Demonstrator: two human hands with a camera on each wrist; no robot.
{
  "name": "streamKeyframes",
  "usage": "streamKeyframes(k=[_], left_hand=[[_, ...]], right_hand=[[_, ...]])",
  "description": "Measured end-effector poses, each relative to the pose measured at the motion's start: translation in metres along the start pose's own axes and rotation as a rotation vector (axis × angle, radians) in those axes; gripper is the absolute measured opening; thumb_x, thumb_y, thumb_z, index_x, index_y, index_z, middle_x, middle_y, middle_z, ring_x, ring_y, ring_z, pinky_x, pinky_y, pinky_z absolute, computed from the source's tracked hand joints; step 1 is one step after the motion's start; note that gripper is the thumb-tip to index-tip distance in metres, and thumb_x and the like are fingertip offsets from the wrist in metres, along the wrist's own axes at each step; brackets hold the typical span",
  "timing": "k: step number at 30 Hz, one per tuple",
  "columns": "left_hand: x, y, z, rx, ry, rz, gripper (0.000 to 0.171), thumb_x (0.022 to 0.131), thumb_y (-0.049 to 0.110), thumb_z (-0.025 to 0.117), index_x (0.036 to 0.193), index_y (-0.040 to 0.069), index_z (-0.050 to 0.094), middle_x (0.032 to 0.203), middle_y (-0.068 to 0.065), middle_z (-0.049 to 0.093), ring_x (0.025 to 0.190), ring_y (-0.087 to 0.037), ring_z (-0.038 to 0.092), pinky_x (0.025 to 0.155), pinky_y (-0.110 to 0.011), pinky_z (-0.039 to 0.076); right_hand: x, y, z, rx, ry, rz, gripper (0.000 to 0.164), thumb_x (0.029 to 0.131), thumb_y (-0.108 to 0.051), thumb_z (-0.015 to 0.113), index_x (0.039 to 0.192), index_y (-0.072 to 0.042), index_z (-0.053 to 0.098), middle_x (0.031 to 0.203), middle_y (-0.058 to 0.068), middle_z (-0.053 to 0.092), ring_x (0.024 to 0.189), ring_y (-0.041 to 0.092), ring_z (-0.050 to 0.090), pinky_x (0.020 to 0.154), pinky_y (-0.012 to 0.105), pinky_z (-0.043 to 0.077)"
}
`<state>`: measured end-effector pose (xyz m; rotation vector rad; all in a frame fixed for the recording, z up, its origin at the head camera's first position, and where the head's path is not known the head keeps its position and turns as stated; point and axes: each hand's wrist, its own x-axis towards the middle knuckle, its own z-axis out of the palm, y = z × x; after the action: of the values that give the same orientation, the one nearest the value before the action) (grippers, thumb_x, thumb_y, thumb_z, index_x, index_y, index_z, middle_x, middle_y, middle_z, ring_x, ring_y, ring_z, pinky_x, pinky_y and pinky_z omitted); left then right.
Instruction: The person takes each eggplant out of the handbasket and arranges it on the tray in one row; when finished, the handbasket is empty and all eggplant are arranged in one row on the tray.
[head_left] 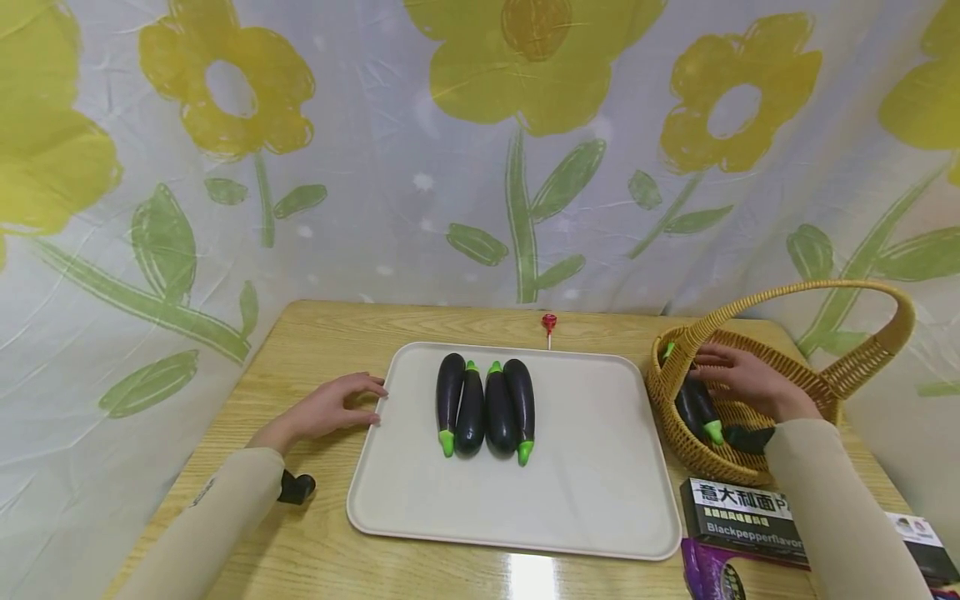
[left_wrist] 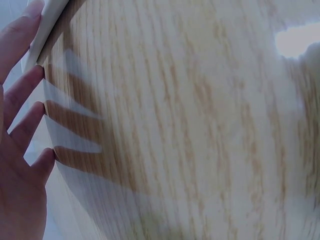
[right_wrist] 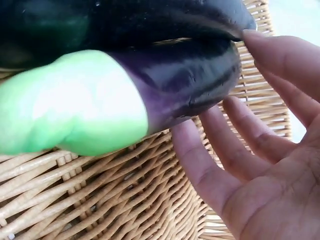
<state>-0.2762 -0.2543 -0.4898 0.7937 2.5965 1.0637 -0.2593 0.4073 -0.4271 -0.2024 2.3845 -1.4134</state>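
Head view: left hand [head_left: 330, 408] spreads fingers at the tray [head_left: 585, 500], perhaps steadying its left rim, while right hand [head_left: 742, 380], thumb and fingers apart, touches eggplants [head_left: 699, 407] in the right-side basket [head_left: 693, 455], four others [head_left: 499, 412] lying on the tray.

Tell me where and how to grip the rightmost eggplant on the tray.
I'd grip the rightmost eggplant around its middle, coming from above and the right: its long right side faces bare tray, while another eggplant crowds its left.
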Motion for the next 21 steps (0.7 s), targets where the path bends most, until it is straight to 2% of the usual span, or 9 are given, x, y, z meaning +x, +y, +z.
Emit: streamKeyframes(k=[9,12,17,21], left_hand=[[0.0008,-0.0006,0.0001,0.016,0.000,0.010,0.040,0.086,0.031,0.076,0.121,0.014,0.065,0.141,-0.014,0.052,0.140,-0.044,0.031,0.113,-0.059,0.023],[0.0012,-0.0021,-0.0001,0.023,-0.005,0.005,0.040,0.086,0.031,0.076,0.121,0.014,0.065,0.141,-0.014,0.053,0.140,-0.043,0.030,0.113,-0.059,0.023],[0.0012,-0.0037,-0.0002,0.033,-0.012,0.010,0.042,0.086,0.034,0.076,0.122,0.015,0.065,0.141,-0.013,0.052,0.141,-0.043,0.029,0.113,-0.059,0.024],[0.0009,-0.0043,-0.0001,0.028,-0.011,0.014,0.042,0.086,0.034,0.075,0.122,0.015,0.065,0.141,-0.014,0.052,0.141,-0.043,0.029,0.113,-0.059,0.024]], right_hand=[[-0.0002,0.0086,0.0011,-0.014,0.003,0.061,0.058,0.101,-0.015,0.056,0.145,0.011,0.028,0.146,0.037,0.029,0.105,0.013,0.058,0.089,0.042,0.054],[-0.0011,0.0096,0.0015,-0.020,0.009,0.054,0.057,0.100,-0.013,0.056,0.144,0.012,0.030,0.145,0.038,0.031,0.104,0.012,0.058,0.087,0.040,0.054],[-0.0042,0.0095,-0.0005,-0.029,0.051,0.035,0.051,0.099,-0.009,0.056,0.142,0.010,0.036,0.139,0.037,0.038,0.098,0.011,0.060,0.080,0.034,0.056],[-0.0060,0.0091,-0.0040,-0.026,0.093,0.044,0.048,0.099,-0.007,0.055,0.141,0.010,0.038,0.127,0.031,0.048,0.088,0.014,0.064,0.074,0.035,0.058]])
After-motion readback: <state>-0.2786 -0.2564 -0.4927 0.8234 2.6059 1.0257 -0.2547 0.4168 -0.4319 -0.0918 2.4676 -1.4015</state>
